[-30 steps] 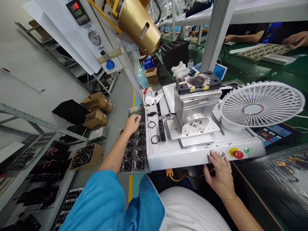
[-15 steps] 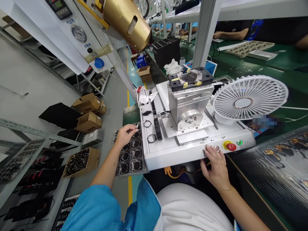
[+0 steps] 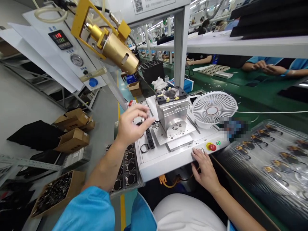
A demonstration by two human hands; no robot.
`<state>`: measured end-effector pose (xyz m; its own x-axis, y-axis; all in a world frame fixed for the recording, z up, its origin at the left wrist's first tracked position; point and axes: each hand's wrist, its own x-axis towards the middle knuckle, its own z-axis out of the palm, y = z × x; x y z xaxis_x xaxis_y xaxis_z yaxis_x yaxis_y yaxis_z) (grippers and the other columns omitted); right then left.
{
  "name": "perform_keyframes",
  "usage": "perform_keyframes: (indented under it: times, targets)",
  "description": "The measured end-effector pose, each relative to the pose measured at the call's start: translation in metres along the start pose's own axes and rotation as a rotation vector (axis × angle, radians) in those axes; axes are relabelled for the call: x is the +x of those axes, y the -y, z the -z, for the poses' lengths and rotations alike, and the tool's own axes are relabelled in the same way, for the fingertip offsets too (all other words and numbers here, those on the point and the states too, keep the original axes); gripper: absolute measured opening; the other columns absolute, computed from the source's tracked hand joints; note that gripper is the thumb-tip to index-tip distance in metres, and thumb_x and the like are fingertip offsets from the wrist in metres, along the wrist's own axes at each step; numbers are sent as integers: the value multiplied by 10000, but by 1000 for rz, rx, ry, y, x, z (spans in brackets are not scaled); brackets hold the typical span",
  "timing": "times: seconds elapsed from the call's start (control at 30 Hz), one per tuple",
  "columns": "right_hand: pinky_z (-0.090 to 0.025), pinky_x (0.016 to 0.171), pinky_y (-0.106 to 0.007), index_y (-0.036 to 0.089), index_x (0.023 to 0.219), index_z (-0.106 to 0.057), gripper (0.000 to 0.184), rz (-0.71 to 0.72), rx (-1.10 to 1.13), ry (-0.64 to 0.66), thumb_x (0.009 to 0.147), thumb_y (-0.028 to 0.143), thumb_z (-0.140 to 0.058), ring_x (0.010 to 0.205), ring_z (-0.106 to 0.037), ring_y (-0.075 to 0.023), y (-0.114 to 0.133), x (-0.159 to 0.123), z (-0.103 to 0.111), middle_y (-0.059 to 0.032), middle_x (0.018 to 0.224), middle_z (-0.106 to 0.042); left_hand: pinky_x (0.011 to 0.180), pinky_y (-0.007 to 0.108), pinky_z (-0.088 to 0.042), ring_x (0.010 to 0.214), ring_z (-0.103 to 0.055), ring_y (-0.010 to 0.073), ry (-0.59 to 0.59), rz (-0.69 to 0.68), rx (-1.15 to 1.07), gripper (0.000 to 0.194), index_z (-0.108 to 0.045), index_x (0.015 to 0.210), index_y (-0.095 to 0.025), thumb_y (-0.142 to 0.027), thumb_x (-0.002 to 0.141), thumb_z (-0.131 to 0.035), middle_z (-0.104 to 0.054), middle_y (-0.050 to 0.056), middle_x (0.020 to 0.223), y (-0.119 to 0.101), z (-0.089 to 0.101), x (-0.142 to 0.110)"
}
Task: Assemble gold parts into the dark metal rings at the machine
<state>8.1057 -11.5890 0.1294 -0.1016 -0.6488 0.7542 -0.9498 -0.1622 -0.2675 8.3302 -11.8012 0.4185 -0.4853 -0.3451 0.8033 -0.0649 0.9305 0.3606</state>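
Observation:
My left hand [image 3: 132,123] hovers over the left end of the white machine base [image 3: 154,170], thumb and fingers apart, with nothing visible between them. Beneath my left forearm lies a clear tray [image 3: 138,183] of round black watch-like parts [image 3: 130,166]. My right hand [image 3: 204,166] rests on the front panel, fingers stretched out over the silver buttons, which it partly covers. To its right are a red stop button [image 3: 212,147] and a green-lit button [image 3: 218,142]. On the base stands a metal block [image 3: 173,115] topped by a black fixture [image 3: 169,96] with yellow pieces.
A gold cylinder [image 3: 120,54] hangs above the machine. A white fan [image 3: 214,109] stands at the base's right end. Farther right, a clear tray [image 3: 264,154] holds round parts with dark tails. Co-workers' hands [image 3: 267,66] show across the green bench.
My left hand has left the tray of round parts and moved up and right over the machine base. My right hand stays at the buttons. The camera view has shifted.

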Motion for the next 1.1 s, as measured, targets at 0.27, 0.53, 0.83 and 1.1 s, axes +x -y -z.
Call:
perform_keyframes:
  times: [0.27, 0.53, 0.83, 1.1]
  targets:
    - [-409, 1240, -573, 215, 1628, -361, 694, -40, -8, 13, 973, 96, -556, 1491, -489, -292, 5, -1, -4, -143, 1561, -557, 912, 386, -553, 933, -732, 269, 218, 145, 27, 416, -666, 651, -178, -475, 933, -740, -689, 51, 737, 24, -57, 116]
    - [-423, 1234, -555, 213, 1651, -328, 722, -13, 4, 20, 972, 75, -530, 1498, -481, -270, 4, -2, -7, -135, 1570, -551, 1125, 493, -508, 1228, -688, 344, 374, 148, -114, 301, -761, 900, -206, -501, 862, -806, -783, 82, 1117, 18, -28, 93]
    - [-514, 1160, -511, 226, 1558, -460, 586, -25, 139, 48, 987, 123, -546, 1419, -567, -267, 2, 10, 20, -120, 1489, -623, 1259, 608, -340, 1439, -534, 394, 479, 38, -127, 653, -742, 1112, -240, -579, 602, -970, -673, 121, 1420, 36, -32, 82]
    - [-521, 1129, -615, 188, 1652, -323, 723, -269, -85, -164, 998, 257, -624, 1442, -515, -392, -27, 14, 35, -212, 1571, -503, 1268, 599, -334, 1478, -480, 409, 378, -1, -161, 815, -679, 1308, -265, -737, 669, -863, -630, 142, 1443, 43, -23, 61]
